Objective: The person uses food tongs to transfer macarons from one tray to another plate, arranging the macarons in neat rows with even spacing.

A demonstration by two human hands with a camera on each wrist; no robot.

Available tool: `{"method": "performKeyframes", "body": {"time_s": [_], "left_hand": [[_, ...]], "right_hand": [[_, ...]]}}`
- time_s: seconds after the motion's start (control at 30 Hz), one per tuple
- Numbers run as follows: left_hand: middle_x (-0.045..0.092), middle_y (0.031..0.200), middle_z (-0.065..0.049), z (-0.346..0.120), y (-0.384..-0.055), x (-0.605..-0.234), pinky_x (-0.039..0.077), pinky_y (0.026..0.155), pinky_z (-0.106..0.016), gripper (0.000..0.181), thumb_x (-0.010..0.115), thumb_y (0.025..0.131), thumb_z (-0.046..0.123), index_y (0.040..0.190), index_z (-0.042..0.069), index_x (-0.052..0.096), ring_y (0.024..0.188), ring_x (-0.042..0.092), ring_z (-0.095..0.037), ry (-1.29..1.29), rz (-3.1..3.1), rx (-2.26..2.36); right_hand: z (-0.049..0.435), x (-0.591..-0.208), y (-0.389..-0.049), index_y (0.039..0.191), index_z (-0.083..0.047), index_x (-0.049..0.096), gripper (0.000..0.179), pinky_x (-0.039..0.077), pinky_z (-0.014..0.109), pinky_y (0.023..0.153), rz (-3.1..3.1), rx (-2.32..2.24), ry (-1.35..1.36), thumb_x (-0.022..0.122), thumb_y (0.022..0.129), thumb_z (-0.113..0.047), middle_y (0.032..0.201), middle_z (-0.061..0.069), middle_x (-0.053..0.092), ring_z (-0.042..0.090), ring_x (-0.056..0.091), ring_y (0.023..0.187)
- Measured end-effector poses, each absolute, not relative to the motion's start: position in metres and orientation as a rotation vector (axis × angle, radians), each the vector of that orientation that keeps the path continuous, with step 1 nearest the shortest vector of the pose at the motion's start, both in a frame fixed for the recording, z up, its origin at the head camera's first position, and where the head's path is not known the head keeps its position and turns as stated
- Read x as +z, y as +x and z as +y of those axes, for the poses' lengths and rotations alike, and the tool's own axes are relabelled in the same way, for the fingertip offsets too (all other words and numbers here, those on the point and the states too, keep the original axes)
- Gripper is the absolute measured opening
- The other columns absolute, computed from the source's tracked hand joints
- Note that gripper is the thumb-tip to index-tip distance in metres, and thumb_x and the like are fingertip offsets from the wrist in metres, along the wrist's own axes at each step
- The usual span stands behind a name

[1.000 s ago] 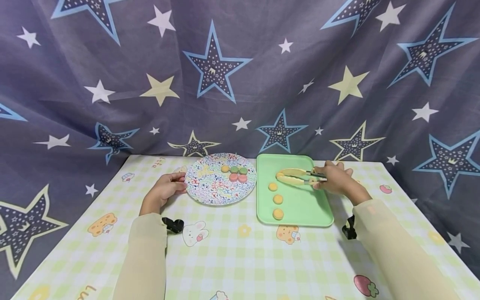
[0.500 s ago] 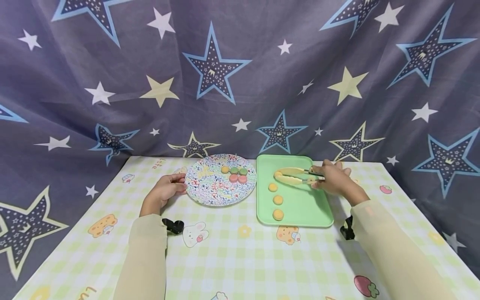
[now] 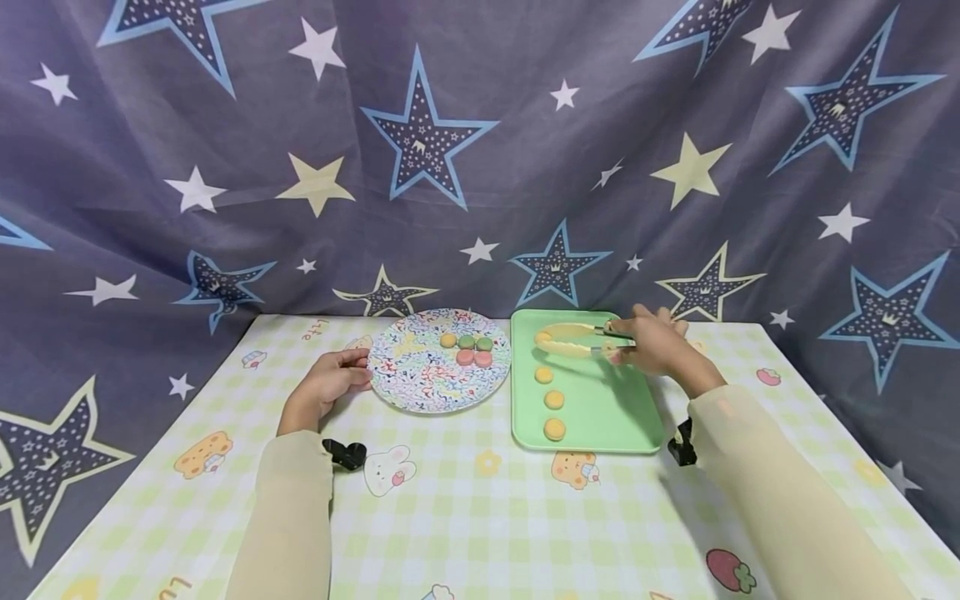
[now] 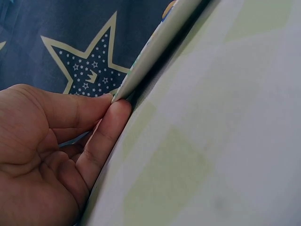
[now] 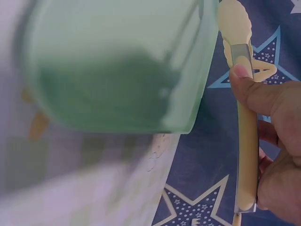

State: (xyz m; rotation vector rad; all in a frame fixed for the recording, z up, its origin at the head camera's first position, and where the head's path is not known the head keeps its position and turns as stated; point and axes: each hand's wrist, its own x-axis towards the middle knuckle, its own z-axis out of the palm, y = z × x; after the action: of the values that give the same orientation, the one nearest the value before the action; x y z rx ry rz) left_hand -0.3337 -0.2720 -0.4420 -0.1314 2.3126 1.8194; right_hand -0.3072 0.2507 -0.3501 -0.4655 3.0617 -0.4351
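My left hand (image 3: 328, 385) pinches the left rim of a round plate with a colourful squiggle pattern (image 3: 420, 387). In the left wrist view the thumb lies over the plate's edge (image 4: 150, 49) and a finger under it. On the plate sit a yellow macaron (image 3: 447, 341), two green ones (image 3: 467, 342) and two pink ones (image 3: 465, 357). My right hand (image 3: 654, 343) grips yellow tongs with metal handles (image 5: 248, 155). Their tips hold a yellow macaron (image 3: 542, 337) above the left part of a green tray (image 3: 611, 408). Three yellow macarons (image 3: 554, 400) lie in that tray in a column.
Plate and tray stand side by side near the back of a table with a checked, cartoon-printed cloth (image 3: 450, 517). Directly behind the table hangs a dark curtain with stars (image 3: 480, 183). A black wrist strap device (image 3: 345, 454) sits at the left cuff.
My right hand has moved left and slightly up, carrying the tongs and the yellow macaron towards the plate. The left hand and the plate hold still.
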Motion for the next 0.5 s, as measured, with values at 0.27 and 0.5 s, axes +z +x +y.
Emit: {"method": "performKeyframes", "body": {"time_s": [0.27, 0.5], "left_hand": [[0.046, 0.132, -0.017, -0.272, -0.331, -0.441, 0.061, 0.091, -0.028, 0.064, 0.058, 0.098, -0.009, 0.157, -0.003, 0.034, 0.096, 0.061, -0.011, -0.113, 2.329, 1.819], [0.047, 0.128, -0.015, -0.271, -0.330, -0.440, 0.062, 0.089, -0.026, 0.063, 0.058, 0.098, -0.008, 0.157, -0.003, 0.035, 0.093, 0.061, -0.009, -0.107, 2.334, 1.817]], "right_hand": [[0.231, -0.338, -0.311, 0.152, -0.008, 0.049, 0.067, 0.025, 0.060, 0.086, 3.058, -0.412, -0.501, 0.076, 0.094, -0.028, 0.124, 0.021, 0.049, 0.040, 0.034, 0.101], [0.213, -0.332, -0.311, 0.153, -0.008, 0.048, 0.069, 0.024, 0.054, 0.082, 3.052, -0.388, -0.531, 0.075, 0.094, -0.030, 0.129, 0.022, 0.048, 0.039, 0.034, 0.102]]}}
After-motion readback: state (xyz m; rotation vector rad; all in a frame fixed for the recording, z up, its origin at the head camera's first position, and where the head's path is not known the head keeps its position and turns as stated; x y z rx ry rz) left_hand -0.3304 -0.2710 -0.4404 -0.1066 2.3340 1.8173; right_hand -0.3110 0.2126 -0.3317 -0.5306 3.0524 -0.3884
